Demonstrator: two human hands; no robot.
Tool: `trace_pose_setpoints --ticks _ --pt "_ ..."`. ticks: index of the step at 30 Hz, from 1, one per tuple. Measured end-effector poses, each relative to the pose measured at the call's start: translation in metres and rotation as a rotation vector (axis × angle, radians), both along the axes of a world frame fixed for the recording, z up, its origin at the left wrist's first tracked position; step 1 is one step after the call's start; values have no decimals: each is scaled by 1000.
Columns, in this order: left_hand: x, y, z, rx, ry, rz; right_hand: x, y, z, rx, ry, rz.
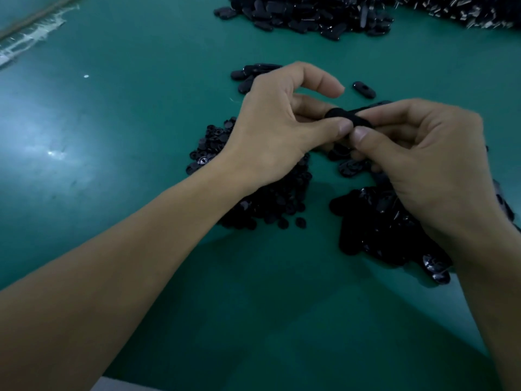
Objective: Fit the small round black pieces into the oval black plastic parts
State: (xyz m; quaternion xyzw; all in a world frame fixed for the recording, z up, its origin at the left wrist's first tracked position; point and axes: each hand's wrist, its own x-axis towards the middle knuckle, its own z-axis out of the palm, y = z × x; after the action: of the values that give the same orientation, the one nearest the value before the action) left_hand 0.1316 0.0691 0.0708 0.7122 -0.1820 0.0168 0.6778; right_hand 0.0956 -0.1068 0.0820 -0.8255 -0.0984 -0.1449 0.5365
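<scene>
Left hand (282,122) and right hand (423,156) are both pinching one oval part (342,114). I'm judging plenty left: round pieces pile (270,201) is sitting large.

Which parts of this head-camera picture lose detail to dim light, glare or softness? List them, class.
Head view: dim overall; a pale glare patch on the green table at left; the black pile under the right hand merges into one dark mass; the held black part, pinched by the left hand too, shows almost no detail; the far heap looks soft.
</scene>
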Motion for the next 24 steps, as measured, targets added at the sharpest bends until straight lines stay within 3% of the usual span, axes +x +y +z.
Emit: trace_pose_setpoints --ticks 24 --pt "0 -2 -1 46 -37 0 0 -5 3 -70 -18 -68"
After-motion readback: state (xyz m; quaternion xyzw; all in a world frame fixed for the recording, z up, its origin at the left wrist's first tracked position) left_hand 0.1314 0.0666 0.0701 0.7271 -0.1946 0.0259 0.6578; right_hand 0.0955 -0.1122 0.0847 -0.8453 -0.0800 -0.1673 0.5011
